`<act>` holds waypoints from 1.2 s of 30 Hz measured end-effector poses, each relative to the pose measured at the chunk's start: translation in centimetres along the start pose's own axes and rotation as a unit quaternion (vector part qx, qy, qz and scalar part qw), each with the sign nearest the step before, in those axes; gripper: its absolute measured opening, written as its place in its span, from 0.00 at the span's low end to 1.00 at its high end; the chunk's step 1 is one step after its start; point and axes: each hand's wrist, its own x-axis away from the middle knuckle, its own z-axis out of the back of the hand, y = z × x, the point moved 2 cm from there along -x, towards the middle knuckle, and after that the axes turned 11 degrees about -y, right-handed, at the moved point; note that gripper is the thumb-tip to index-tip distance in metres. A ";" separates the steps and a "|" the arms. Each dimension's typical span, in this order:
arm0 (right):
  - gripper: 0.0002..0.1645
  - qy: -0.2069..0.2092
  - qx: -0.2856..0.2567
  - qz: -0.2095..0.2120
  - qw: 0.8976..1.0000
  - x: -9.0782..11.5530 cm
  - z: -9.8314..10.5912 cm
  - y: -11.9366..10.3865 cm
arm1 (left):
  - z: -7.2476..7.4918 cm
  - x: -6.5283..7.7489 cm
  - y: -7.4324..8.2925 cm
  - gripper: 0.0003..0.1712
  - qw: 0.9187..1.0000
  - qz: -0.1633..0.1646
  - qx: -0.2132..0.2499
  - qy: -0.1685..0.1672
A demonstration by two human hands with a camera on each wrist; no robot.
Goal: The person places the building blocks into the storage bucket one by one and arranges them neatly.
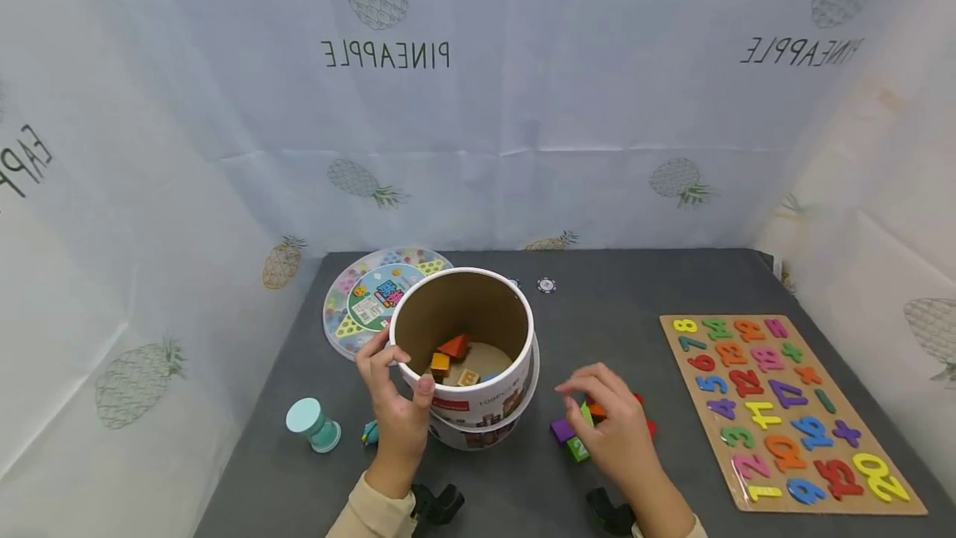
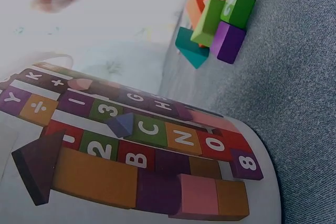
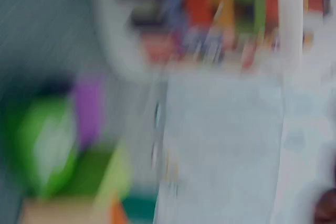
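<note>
One bucket [image 1: 481, 412], rim held by left grip [image 1: 401, 422]; four blocks [image 1: 441, 365] show inside; right grip [image 1: 616, 430] half-spread, empty.

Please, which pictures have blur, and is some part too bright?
Right wrist: blocks and bucket heavily smeared, probably by motion; left wrist: bucket fairly sharp, but the cloth behind looks washed out; head: mostly clear, number board readable.

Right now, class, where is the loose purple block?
In the head view, the purple block lies on the table right of the bucket, beside a green block, left of the right hand.
</note>
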 end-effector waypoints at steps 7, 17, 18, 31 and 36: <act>0.22 -0.342 0.070 -0.203 0.915 4.8 -2.2 2.4 | 1.3 -0.4 0.2 0.31 1.000 -0.004 -0.007 0.013; 0.21 -0.327 0.077 -0.206 0.919 6.4 -3.2 3.0 | 0.7 0.0 0.0 0.31 1.000 -0.006 0.005 0.015; 0.20 -0.327 0.079 -0.203 0.920 6.5 -3.1 3.0 | 0.6 0.0 0.0 0.31 1.000 -0.005 0.005 0.014; 0.20 0.011 -0.004 0.062 0.998 -2.4 2.8 -3.6 | -0.1 -0.2 0.2 0.31 1.000 -0.007 -0.006 0.011; 0.14 0.054 -0.069 0.101 0.991 -8.1 2.5 -6.5 | -0.1 -0.6 1.2 0.31 1.000 -0.005 -0.011 0.011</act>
